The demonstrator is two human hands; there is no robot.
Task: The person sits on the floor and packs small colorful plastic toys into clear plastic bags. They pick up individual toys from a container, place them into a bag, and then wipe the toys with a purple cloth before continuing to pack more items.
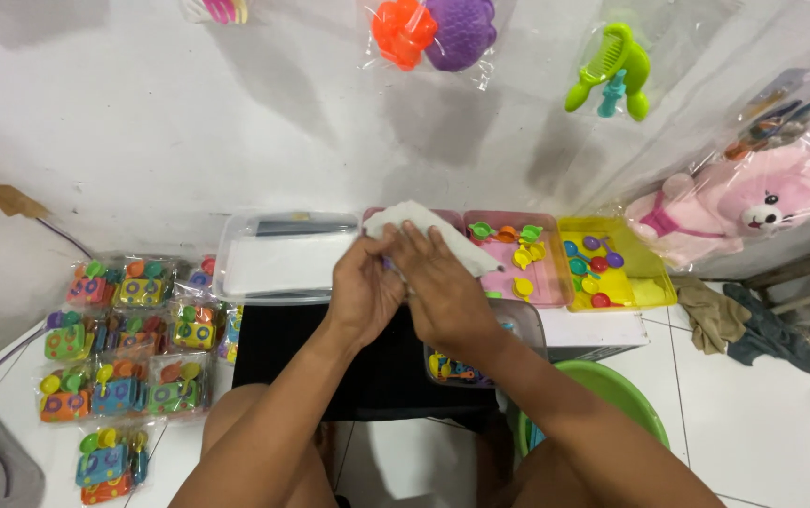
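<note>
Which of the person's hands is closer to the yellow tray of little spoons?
The right hand. It sits just left of the pink tray, which adjoins the yellow tray; the left hand lies farther left, touching the right.

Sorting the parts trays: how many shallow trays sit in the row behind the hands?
4: a clear tray on the left, a pink tray mostly hidden by the white cloth, another pink tray, and a yellow tray on the right.
</note>
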